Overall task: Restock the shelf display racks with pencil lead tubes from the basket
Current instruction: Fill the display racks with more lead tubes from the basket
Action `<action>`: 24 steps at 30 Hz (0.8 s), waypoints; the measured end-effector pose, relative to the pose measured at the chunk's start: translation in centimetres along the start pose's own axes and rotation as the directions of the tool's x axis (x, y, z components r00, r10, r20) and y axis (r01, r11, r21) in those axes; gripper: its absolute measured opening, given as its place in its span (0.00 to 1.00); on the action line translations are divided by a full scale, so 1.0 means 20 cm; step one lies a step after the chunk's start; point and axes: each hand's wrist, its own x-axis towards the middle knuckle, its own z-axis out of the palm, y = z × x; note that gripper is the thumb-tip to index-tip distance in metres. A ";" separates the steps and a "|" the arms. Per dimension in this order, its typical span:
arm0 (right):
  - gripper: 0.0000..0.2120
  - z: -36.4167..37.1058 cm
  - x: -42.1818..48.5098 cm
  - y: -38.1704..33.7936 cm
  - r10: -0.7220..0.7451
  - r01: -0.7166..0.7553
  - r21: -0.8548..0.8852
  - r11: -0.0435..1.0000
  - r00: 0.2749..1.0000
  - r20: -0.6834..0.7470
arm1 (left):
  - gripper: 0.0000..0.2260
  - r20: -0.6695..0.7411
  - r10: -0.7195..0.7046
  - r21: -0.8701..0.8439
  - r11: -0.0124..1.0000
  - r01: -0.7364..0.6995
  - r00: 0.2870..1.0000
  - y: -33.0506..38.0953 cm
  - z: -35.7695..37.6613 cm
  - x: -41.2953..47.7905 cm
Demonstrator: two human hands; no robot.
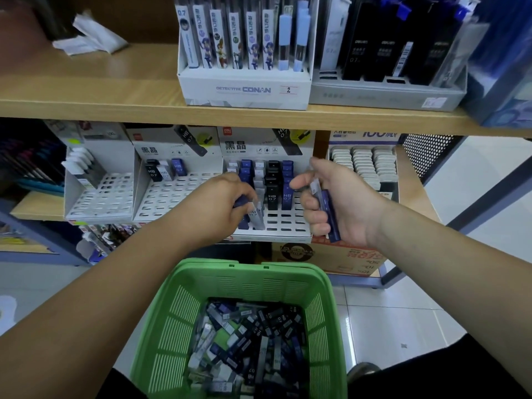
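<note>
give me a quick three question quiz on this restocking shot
1. True or false: the green basket is empty.
2. The left hand is working at: A) the top shelf B) the slotted rack on the lower shelf C) the floor.
3. What colour is the long tube gripped by the right hand?
Key: 1 false; 2 B; 3 blue.
</note>
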 end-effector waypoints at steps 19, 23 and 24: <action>0.10 0.12 0.01 0.07 -0.117 0.117 -0.204 0.972 0.993 0.013 | 0.05 -0.113 -0.160 -0.409 0.907 0.101 0.981 0.05 0.02 -0.03; 0.01 0.22 -0.01 0.05 -0.414 0.388 -0.477 0.789 0.909 0.054 | 0.08 0.252 -0.206 -0.794 0.514 0.324 0.946 0.08 -0.07 -0.13; 0.01 0.25 -0.01 0.04 -0.489 0.451 -0.547 0.706 0.868 0.085 | 0.08 0.288 -0.197 -0.780 0.519 0.349 0.937 0.07 -0.08 -0.16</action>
